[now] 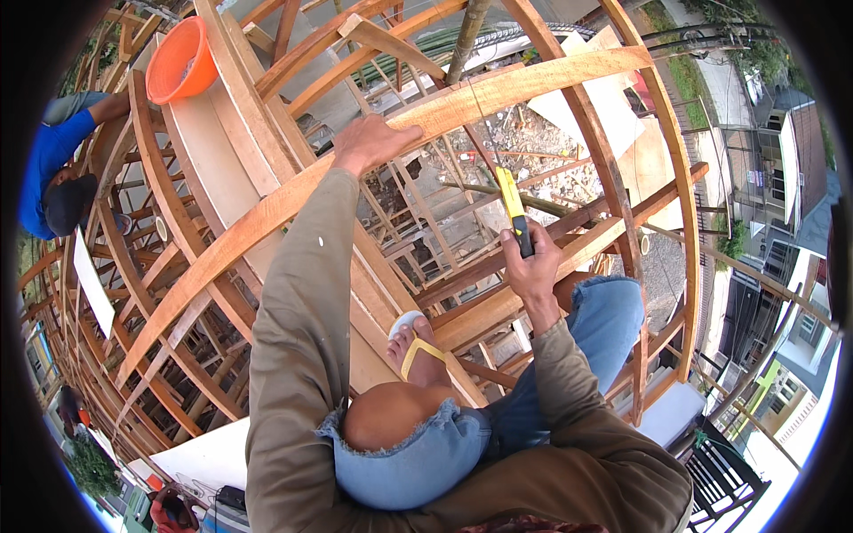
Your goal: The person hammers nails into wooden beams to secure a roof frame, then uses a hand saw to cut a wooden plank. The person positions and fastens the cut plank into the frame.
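My left hand (369, 143) grips the upper edge of a long wooden beam (569, 73) that crosses in front of me; its fingertips are partly hidden. In my right hand (533, 266) is a yellow-and-black tool that looks like a utility knife (510, 197), its yellow end pointing up and away from me. The tool is below the beam and apart from it. My right fingers are closed round the black lower part. A thin dark line (477, 96) crosses the beam above the tool.
An orange bucket (182, 60) stands on planks (209, 142) at the far left. A person in blue (55, 169) is among the rafters. My sandalled foot (419, 351) rests on timber. Open gaps between the beams show rubble (533, 147) far below. Houses (791, 169) lie at the right.
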The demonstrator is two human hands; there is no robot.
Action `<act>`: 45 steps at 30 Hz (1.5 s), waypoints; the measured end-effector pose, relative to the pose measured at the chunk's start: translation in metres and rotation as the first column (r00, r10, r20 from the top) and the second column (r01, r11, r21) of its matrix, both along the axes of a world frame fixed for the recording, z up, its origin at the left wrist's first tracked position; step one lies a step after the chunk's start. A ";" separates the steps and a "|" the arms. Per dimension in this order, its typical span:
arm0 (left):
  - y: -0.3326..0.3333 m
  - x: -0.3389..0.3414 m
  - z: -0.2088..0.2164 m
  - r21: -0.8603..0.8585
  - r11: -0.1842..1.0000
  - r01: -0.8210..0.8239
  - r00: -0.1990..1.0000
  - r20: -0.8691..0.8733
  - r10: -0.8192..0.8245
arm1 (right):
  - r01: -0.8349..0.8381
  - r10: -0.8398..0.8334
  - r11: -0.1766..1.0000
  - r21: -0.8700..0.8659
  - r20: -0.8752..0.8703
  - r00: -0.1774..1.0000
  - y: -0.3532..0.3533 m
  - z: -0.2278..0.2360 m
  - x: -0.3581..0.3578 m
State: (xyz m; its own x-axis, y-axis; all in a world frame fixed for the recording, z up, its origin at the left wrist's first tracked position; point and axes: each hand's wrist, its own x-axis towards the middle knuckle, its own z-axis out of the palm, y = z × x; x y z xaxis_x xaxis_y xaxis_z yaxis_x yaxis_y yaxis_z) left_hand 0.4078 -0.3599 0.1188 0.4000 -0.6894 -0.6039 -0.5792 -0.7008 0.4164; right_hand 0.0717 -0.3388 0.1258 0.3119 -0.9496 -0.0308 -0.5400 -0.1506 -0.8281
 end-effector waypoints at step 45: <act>-0.005 0.009 -0.046 0.062 0.988 0.142 0.988 -0.078 -0.137 | -0.181 0.181 0.980 0.083 0.007 0.984 0.036 0.001 0.007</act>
State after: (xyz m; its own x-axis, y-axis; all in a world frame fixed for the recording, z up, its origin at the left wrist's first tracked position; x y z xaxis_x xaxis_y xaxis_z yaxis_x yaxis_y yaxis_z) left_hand 0.4166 -0.3652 0.0729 0.2560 -0.6922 -0.6748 -0.6428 -0.6432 0.4160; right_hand 0.0784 -0.3031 0.1268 0.4780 -0.8717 -0.1077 -0.5108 -0.1762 -0.8414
